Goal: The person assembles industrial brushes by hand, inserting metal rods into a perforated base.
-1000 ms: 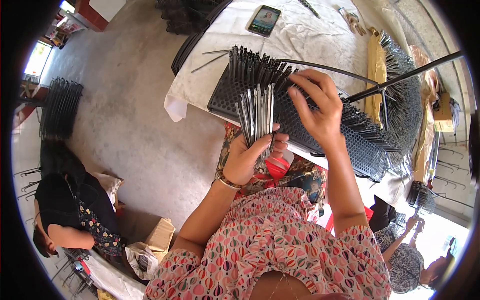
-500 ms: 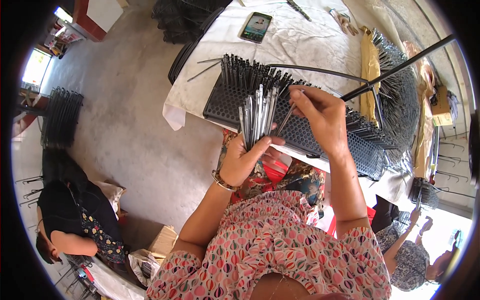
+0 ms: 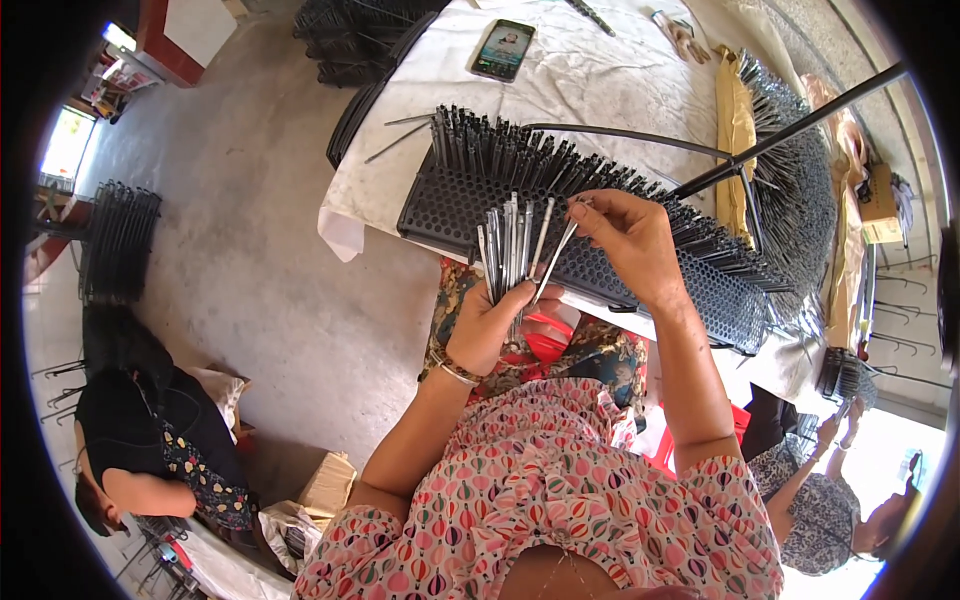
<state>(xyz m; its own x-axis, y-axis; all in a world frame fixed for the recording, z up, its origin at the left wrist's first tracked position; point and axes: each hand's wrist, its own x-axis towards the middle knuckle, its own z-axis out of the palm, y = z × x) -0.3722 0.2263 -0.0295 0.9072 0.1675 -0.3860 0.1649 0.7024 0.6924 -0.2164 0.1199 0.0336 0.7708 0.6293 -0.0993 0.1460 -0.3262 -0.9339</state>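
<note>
My left hand (image 3: 490,325) is closed round a bundle of thin metal rods (image 3: 508,245) that fan upward. Between the thumb and fingers of my right hand (image 3: 628,238) is the top of a single rod (image 3: 556,252); its lower end meets the bundle by my left thumb. Just beyond both hands lies a black perforated rack (image 3: 425,205) with many round holes. Dark rods (image 3: 490,140) stand upright in rows along its far side. My right hand is in front of part of these rows.
A phone (image 3: 503,50) lies on the white-covered table (image 3: 600,90). Two loose rods lie near the rack's left end. A black bar (image 3: 790,135) crosses at the right, before a large mass of rods (image 3: 795,190). One person (image 3: 165,440) is at lower left, another (image 3: 810,500) at lower right.
The bundle in my left hand looks thinner and more spread. My right hand has moved slightly down and left, still pinching a rod. The view has shifted slightly.
</note>
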